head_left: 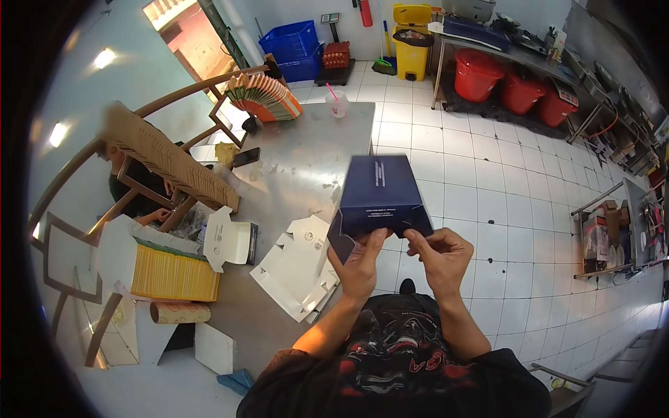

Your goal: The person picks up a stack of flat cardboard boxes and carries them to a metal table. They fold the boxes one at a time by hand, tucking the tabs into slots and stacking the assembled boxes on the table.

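Note:
A dark blue cardboard box (377,182) with white print is held up in front of me, its flaps sticking out on the near side. My left hand (360,270) is closed on the near left of the box, with the thumb against its lower edge. At the near right corner, my right hand (442,259) pinches a flap with curled fingers. White flat box blanks (296,268) lie stacked on the metal table (300,150), just left of my left hand. Farther left is a partly folded box (232,240), white inside.
A stack of yellow-edged cartons (174,274), a cardboard tube (180,313), a phone (247,157) and a plastic cup (337,106) are on the table. Another person (129,184) sits behind a long row of brown cardboard (167,153). Red bins (478,75) stand under a counter.

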Motion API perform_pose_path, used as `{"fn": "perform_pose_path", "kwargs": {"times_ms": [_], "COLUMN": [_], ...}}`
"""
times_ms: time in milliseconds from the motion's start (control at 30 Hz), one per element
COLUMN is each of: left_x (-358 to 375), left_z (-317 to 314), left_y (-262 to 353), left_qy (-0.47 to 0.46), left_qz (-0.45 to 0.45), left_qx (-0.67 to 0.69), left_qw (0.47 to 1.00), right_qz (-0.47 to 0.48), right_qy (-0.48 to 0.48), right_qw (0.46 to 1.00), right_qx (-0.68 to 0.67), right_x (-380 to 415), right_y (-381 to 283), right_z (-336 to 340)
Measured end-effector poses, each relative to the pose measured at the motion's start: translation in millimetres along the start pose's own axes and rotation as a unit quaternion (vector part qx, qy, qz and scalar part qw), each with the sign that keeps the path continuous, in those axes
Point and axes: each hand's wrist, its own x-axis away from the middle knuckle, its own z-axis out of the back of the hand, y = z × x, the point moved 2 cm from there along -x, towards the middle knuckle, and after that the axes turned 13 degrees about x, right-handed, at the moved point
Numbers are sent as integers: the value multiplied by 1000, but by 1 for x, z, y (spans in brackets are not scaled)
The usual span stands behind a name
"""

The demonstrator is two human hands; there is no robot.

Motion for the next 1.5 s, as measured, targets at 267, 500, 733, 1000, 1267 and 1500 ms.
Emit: {"fn": "perform_pose_path", "kwargs": {"times_ms": [267, 500, 733, 1000, 1267, 1500], "left_x": [23, -21, -16, -16, -18, -7], "left_z": [-26, 11, 7, -4, -3, 16], "left_y": [-2, 1, 24, 42, 53, 56], "left_qy": [-42, -110, -382, -421, -411, -365], "left_qz": [-3, 165, 210, 126, 22, -92], "left_qx": [-88, -118, -408, -447, -609, -571], "left_qw": [995, 973, 802, 779, 678, 730], "right_qz": [-128, 16, 211, 197, 123, 50], "right_qy": [-76, -129, -201, -218, -210, -92], "right_qw": [985, 991, 945, 936, 956, 992], "right_qx": [-89, 22, 147, 196, 165, 67], "right_x": [-9, -28, -43, -41, -39, -28], "right_y": [14, 11, 11, 5, 14, 24], "right_z": [4, 36, 41, 42, 30, 13]}}
